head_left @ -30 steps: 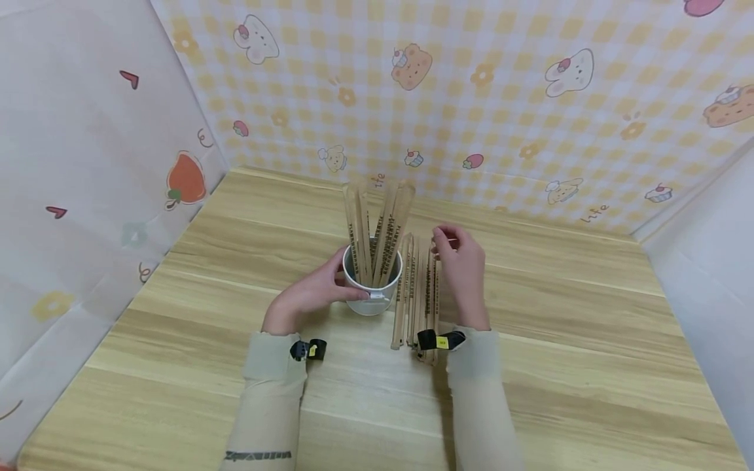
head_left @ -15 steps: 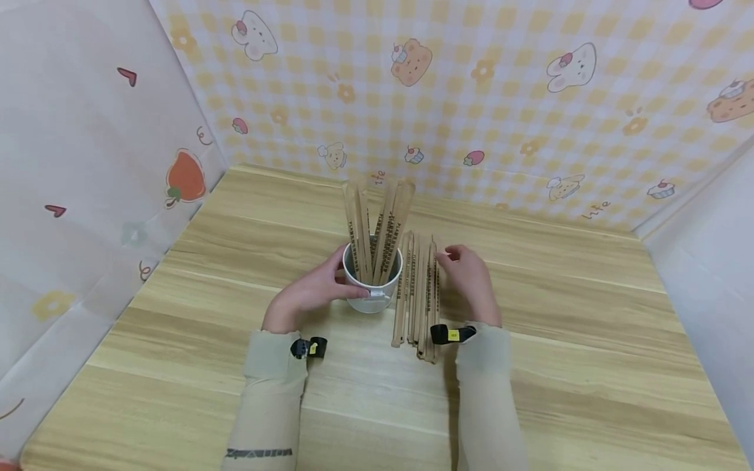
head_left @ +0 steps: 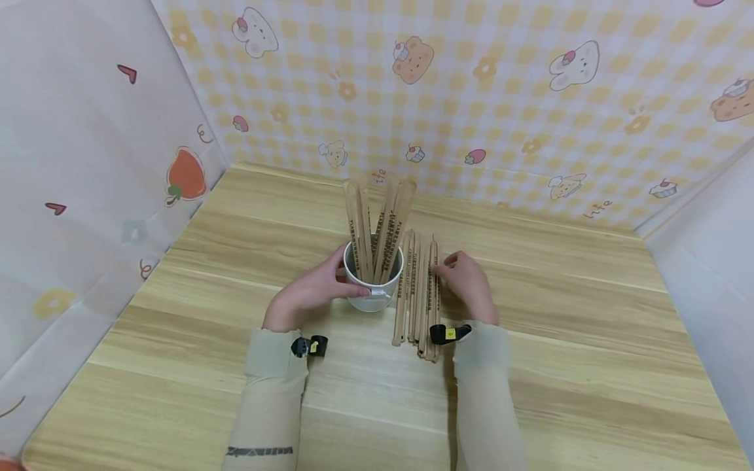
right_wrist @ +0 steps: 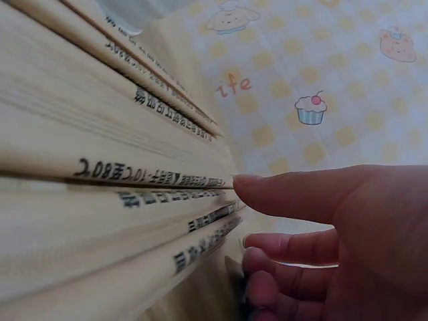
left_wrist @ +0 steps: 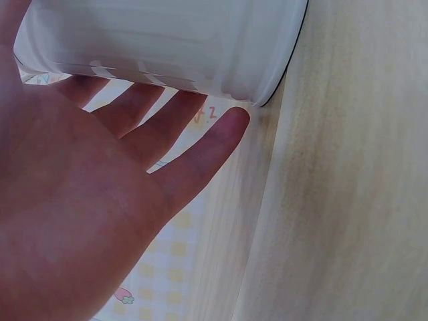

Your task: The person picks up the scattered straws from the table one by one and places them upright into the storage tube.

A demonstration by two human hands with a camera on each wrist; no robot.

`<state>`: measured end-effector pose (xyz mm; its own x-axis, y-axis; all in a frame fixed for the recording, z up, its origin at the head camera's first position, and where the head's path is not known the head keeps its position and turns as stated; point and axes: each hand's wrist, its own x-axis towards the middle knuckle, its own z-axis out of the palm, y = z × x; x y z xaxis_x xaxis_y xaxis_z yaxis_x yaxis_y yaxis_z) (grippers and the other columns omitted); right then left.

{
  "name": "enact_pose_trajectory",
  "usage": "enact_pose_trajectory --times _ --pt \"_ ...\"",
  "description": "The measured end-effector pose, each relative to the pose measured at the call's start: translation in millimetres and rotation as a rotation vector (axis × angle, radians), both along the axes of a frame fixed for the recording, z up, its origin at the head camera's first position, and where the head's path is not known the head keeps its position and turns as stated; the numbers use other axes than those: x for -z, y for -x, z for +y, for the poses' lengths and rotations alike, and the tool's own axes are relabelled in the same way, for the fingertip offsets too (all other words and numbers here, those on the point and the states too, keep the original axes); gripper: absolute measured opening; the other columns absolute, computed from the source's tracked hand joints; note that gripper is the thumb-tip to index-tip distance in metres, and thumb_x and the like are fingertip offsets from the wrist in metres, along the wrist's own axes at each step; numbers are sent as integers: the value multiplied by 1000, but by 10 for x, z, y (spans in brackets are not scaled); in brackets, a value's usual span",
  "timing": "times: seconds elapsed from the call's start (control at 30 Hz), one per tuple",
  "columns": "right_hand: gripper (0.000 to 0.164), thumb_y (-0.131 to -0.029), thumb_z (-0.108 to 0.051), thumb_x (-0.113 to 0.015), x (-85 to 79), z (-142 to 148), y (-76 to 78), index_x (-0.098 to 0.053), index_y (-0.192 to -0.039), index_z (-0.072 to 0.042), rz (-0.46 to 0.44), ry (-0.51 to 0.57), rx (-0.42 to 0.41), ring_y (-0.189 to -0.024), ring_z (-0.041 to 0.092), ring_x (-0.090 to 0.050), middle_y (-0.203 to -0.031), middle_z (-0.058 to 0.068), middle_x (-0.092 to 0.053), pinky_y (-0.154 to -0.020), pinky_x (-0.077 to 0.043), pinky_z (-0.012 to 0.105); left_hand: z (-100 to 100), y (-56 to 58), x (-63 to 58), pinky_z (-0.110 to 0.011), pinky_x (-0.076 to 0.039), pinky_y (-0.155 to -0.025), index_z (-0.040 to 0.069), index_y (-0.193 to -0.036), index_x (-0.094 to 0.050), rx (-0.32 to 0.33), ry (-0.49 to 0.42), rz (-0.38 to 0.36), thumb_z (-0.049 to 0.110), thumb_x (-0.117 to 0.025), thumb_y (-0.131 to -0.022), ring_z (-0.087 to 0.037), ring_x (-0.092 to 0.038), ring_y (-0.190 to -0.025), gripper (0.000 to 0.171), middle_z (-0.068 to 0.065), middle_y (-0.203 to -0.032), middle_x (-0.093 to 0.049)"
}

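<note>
My left hand (head_left: 312, 288) grips a white cup (head_left: 371, 302) from its left side, thumb across the front and fingers round the back. In the left wrist view, several fingers (left_wrist: 160, 137) reach behind the cup's wall (left_wrist: 160, 43). Several paper-wrapped straws (head_left: 389, 229) with dark printing stand in the cup, leaning apart. To its right lies a row of similar wrapped straws (head_left: 417, 294). My right hand (head_left: 469, 281) is at the row's right edge. Its thumb tip (right_wrist: 251, 187) touches the straws (right_wrist: 154, 180), with the other fingers loosely bent beside them.
The straws lie on a wood-grain table (head_left: 577, 340). A yellow checked wall covering (head_left: 459, 111) with cartoon prints rises behind it. Pale side walls stand at the left (head_left: 88, 196) and right (head_left: 707, 261). Each wrist carries a small black camera (head_left: 450, 333).
My right hand has moved back toward me and right from the straws' far ends, then left against the row's edge. My left hand keeps its hold on the cup.
</note>
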<state>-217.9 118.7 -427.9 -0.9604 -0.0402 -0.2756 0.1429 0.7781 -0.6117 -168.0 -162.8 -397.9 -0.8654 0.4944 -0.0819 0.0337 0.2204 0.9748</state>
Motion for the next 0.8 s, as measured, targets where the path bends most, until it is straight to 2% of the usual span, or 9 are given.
enact_pose_trajectory --times 0.2,0.4,0.67,0.8 --pt "37 -84 -39 -58 23 -25 -5 -55 -98 -5 13 -61 2 -82 24 -52 -96 9 -58 -68 -42 34 4 2 3 -37 -36 -91 22 -140 -17 1 1 3 19 -74 -73 -23 -47 -108 88 -9 -122 -45" --pt "33 -84 -39 -57 42 -43 -23 -58 -90 -7 0 -71 23 -68 20 -50 -80 6 -57 -58 -40 30 5 -8 -12 -37 -37 -90 22 -140 -17 3 5 3 17 -73 -73 -24 -48 -107 87 -10 -121 -46" --pt "29 -88 -34 -53 38 -19 -18 -61 -89 -6 22 -69 26 -63 18 -47 -78 5 -57 -55 -38 30 5 -12 -18 -38 -36 -91 23 -140 -17 2 4 0 17 -74 -73 -23 -47 -108 88 -9 -122 -46" --pt "27 -87 -32 -51 32 -1 -18 -61 -85 -7 21 -55 28 -59 18 -46 -70 4 -54 -53 -37 30 3 -7 -12 -38 -36 -91 24 -140 -17 2 1 -1 17 -74 -73 -23 -48 -108 88 -8 -122 -46"
